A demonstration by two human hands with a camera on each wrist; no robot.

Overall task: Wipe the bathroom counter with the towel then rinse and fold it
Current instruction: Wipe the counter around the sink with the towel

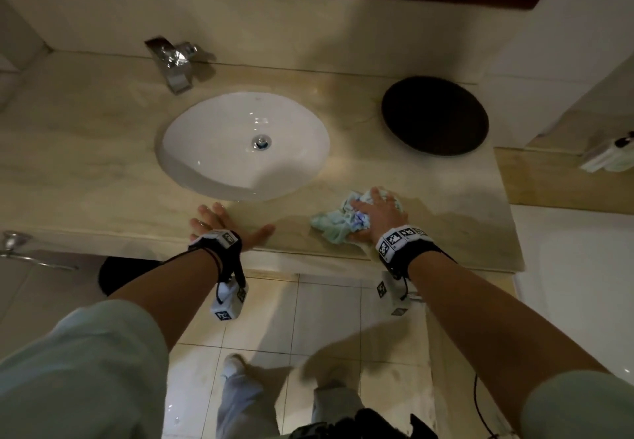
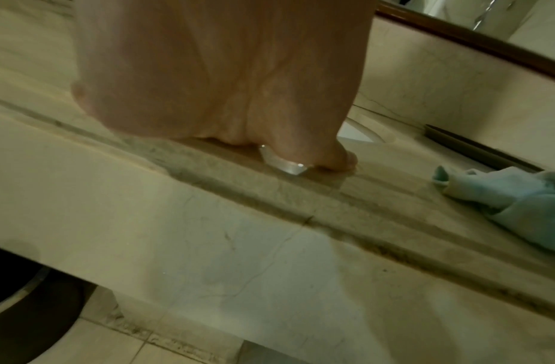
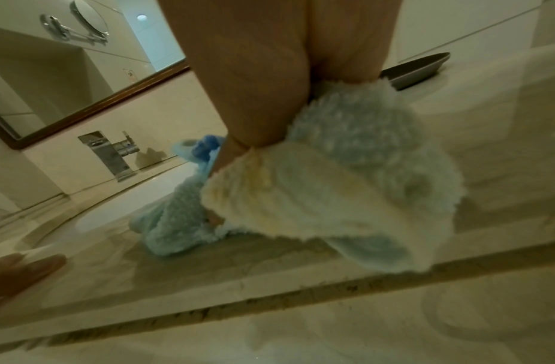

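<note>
On the front strip of the marble tabletop [image 1: 103, 150], to the right of the oval white sink [image 1: 212, 164], the pale blue fleecy towel [image 1: 331, 224] lies bunched in a loose wad under the right hand [image 1: 377, 210]; that hand is pressed flat onto it with fingers spread, and whether any fingers curl into the cloth I cannot tell from here. The left hand [image 1: 219, 222] is planted on bare stone near the front edge, just below the sink, fingers splayed and holding nothing, seemingly bracing. A darker, damp-looking band runs along the front edge around the towel, so I judge the wiping is under way, with that near stretch covered. The stone left of the sink, the area round the chrome faucet [image 1: 173, 61] and the corner by the dark round tray [image 1: 434, 116] look drier and probably remain to be done. No water runs from the faucet, and the towel is crumpled, not folded, so rinsing and folding both appear to lie ahead.
</note>
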